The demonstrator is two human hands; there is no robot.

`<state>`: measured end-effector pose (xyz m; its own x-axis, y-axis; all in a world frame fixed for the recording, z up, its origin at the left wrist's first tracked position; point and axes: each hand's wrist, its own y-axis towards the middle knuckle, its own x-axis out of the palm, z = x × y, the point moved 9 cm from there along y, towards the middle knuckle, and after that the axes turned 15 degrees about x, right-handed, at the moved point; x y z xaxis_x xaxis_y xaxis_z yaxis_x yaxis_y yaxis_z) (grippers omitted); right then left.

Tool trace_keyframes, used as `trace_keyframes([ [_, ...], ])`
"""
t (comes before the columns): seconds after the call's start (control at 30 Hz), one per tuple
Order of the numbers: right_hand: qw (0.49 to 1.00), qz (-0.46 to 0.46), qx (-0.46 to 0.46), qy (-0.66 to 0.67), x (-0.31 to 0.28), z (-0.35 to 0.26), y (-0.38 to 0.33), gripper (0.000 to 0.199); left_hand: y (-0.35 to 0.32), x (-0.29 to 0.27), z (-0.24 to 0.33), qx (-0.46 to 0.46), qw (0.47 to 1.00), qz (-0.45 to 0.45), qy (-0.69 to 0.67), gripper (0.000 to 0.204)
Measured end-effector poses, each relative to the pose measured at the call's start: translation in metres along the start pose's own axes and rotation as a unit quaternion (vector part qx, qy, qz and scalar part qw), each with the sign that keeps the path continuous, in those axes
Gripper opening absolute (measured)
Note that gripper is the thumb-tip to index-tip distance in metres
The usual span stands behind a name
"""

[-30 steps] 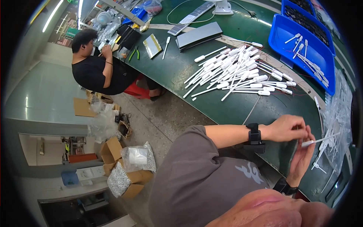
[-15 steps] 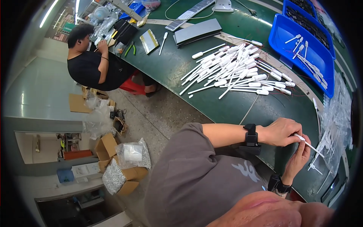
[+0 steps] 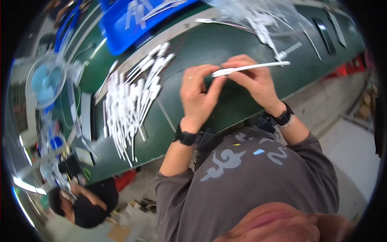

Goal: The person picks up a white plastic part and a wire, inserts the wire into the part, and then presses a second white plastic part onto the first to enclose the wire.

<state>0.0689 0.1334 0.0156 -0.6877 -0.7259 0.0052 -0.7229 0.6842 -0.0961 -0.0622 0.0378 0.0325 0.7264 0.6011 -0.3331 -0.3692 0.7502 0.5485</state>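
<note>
In front of my chest, over the green table, I hold a slim white plastic stick (image 3: pixel 266 65) with a wider head at its left end. My left hand (image 3: pixel 198 92) pinches that head between thumb and fingertips. Close beside it, my right hand (image 3: pixel 254 82) grips the stick with thumb and fingers, and the thin shaft runs out past it to the right. Left of my left hand lies a large pile of similar white sticks (image 3: pixel 129 105), some with thin dark red wires. Motion blurs the picture, so fine detail on the held stick is hidden.
At the back stands a blue bin (image 3: pixel 117 38) with a few white pieces. A clear plastic bag (image 3: pixel 246 12) with more white sticks lies at the far right, near a black flat object (image 3: pixel 324 36). A seated co-worker (image 3: pixel 86 203) is at the lower left, a fan (image 3: pixel 45 82) further back.
The view has swung round to the right, so the pile and co-worker now appear further left. Both hands still hold the white stick, which lies more level.
</note>
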Motion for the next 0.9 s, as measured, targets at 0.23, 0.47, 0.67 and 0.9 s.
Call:
trace_keyframes([
  [0.23, 0.995, -0.003, 0.037, 0.094, -0.012, 0.004, -0.018, 0.017, -0.005, 0.008, 0.024, 0.143, 0.987, -0.025, 0.066, 0.02],
  [0.47, 0.995, -0.018, 0.039, 0.095, -0.005, 0.014, -0.025, 0.017, -0.014, 0.006, 0.038, 0.187, 0.977, -0.035, 0.093, 0.022],
  [0.67, 0.982, 0.013, 0.092, 0.167, -0.023, 0.031, -0.021, 0.016, -0.006, 0.015, 0.041, 0.206, 0.967, -0.058, 0.137, 0.025],
  [0.9, 0.981, 0.022, 0.098, 0.168, -0.03, 0.02, -0.028, 0.017, 0.001, 0.023, 0.047, 0.227, 0.969, -0.053, 0.086, 0.022],
])
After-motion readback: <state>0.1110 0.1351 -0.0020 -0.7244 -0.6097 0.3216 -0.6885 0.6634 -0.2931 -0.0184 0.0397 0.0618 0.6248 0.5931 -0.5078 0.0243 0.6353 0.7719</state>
